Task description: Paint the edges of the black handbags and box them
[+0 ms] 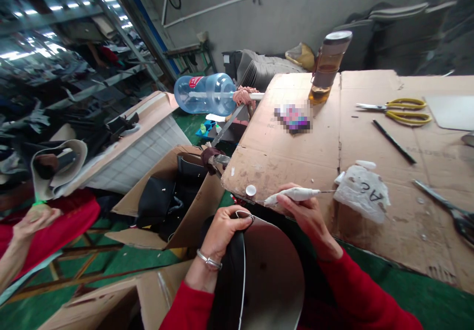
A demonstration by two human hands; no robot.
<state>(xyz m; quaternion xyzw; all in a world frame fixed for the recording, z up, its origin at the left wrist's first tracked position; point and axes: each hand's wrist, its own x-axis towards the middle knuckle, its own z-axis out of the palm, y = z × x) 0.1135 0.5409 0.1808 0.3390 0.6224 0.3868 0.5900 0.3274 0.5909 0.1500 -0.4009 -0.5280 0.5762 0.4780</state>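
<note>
My left hand (222,231) is closed on the top edge of a black leather piece (266,275) that lies in my lap, beside its small metal ring (245,215). My right hand (303,211) grips a slim white tool (292,195) whose thin metal tip points right toward a crumpled plastic bag (363,191) marked with letters. A small white cap (251,190) sits on the cardboard edge by the tool's rear end. Both sleeves are red.
The cardboard-covered table (296,147) carries yellow scissors (403,110), a black stick (393,141), metal scissors (448,209), and a drink bottle (328,68). An open box of black bags (166,201) stands at the left. Another person's hand (33,221) shows at far left.
</note>
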